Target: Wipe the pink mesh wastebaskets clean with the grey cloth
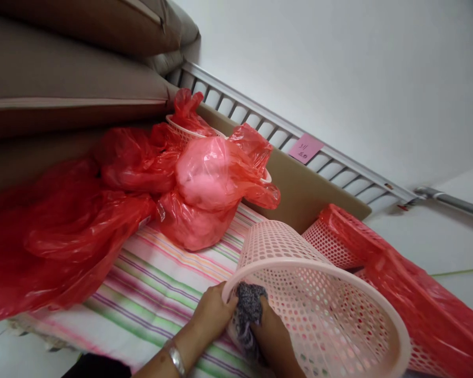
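Note:
A pink perforated plastic basket [319, 265] lies tipped on its side on the striped cloth [173, 268], its mouth toward me. My left hand [216, 310], with a silver bracelet on the wrist, grips the basket's rim at its left edge. Just inside the rim my right hand [271, 331] is closed on a dark grey speckled cloth [249, 302], which is bunched against the basket wall. The cloth's lower end hangs down beside my right wrist.
Red plastic bags [208, 178] are heaped behind and to the left. More baskets with red plastic [410, 278] stand at the right. A metal rail [260, 123] with a pink note [305, 148] runs along the wall. Folded brown padding [74, 79] fills the upper left.

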Motion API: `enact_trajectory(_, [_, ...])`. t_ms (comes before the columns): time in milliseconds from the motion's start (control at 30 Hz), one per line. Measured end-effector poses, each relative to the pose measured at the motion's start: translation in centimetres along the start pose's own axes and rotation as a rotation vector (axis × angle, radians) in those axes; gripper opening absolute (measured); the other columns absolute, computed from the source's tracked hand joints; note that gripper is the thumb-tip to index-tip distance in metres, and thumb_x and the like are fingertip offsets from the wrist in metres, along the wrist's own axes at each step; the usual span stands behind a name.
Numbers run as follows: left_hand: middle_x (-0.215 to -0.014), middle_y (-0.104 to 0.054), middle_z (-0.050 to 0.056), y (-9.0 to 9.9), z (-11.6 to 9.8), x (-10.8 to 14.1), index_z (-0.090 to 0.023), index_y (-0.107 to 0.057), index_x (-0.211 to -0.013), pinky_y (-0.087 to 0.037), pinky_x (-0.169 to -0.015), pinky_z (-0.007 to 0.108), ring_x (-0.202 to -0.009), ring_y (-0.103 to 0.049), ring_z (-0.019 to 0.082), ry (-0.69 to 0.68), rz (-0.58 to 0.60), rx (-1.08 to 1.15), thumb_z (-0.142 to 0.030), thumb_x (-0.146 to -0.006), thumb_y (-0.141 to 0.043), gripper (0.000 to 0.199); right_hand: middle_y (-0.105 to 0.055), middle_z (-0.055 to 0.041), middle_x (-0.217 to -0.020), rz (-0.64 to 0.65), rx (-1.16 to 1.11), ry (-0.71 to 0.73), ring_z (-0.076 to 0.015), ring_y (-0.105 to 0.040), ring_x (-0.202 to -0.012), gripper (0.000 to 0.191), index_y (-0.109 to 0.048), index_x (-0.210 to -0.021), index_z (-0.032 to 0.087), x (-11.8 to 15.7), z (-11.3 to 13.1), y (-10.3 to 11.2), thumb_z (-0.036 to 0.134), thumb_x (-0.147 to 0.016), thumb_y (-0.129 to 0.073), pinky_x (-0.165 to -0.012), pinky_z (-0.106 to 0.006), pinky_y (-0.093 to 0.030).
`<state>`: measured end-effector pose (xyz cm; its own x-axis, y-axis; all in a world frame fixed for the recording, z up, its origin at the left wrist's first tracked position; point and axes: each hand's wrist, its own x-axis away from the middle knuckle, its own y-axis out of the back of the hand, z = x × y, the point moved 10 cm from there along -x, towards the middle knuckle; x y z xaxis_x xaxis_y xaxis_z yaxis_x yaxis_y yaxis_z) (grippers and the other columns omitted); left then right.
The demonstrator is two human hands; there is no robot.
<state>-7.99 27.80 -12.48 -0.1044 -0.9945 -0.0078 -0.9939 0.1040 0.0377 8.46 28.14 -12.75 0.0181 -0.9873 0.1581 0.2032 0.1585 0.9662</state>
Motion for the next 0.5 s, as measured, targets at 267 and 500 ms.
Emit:
enact_trajectory(267, [-0.086,-0.071,0.006,0.0,0.1,-0.1,-0.014,-0.067,-0.093,-0.046,-0.070,0.027,-0.079,-0.064,0.021,0.018,0.009,-0.022,-0.024,-0.078,-0.049,0.026,-0.064,-0.0126,-0.108,-0.064,0.138,-0.186,-0.0256,-0.062,-0.097,0.049,-0.043,-0.123,0.016,-6.6,-2.5,1.4,0.031,-0.076,-0.045,-0.080,-0.034,-0.043])
enact_trajectory(500, [-0.088,-0.072,0.005,-0.3,0.9,-0.3,-0.016,-0.067,-0.093,-0.047,-0.074,0.028,-0.081,-0.064,0.022,0.051,0.015,-0.008,-0.024,-0.076,-0.050,0.025,-0.055,-0.0149,-0.124,-0.108,0.122,-0.209,-0.0287,-0.052,-0.114,0.046,-0.050,-0.123,0.017,-11.2,-3.6,2.2,0.038,-0.086,-0.033,-0.089,-0.040,-0.041])
